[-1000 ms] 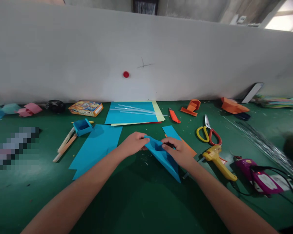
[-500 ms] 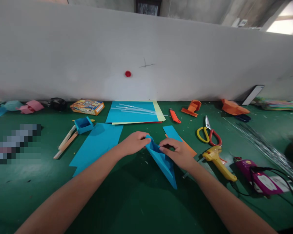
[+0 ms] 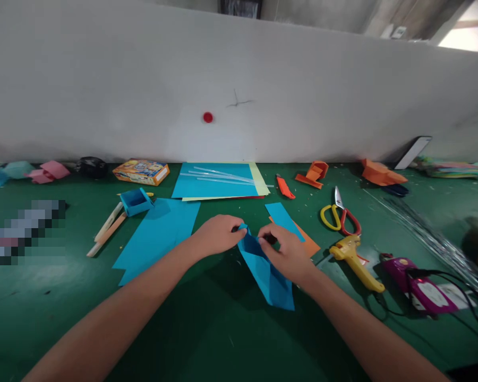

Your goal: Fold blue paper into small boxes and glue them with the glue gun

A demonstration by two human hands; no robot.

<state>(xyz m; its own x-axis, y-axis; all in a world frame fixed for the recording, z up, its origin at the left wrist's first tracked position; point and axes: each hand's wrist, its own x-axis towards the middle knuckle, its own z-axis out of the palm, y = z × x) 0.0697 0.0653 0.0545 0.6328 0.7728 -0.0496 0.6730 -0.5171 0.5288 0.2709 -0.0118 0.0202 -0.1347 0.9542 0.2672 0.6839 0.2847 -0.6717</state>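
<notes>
A folded piece of blue paper (image 3: 265, 276) is held up in front of me, its creased sides partly opened and its lower end hanging over the table. My left hand (image 3: 223, 233) pinches its upper left corner between thumb and fingers. Close by, my right hand (image 3: 282, 246) is closed on the paper's right edge; some of its fingertips are hidden behind the fold. Just beyond the right hand lie a blue strip (image 3: 281, 215) and an orange paper piece (image 3: 311, 246). Flat blue sheets (image 3: 163, 228) rest left of the hands.
Right: yellow glue gun (image 3: 356, 265), scissors (image 3: 340, 212), purple power strip (image 3: 418, 286) with cables, glue sticks (image 3: 442, 241). Back: red cutter (image 3: 285, 187), stacked paper (image 3: 219, 185), orange folded shape (image 3: 314, 174), printed box (image 3: 141, 172). Left: blue paper box (image 3: 136, 202), wooden-looking sticks (image 3: 110, 231).
The blue paper has turned in my hands, so its lower end shows wider and has shifted slightly right. Both hands keep their hold.
</notes>
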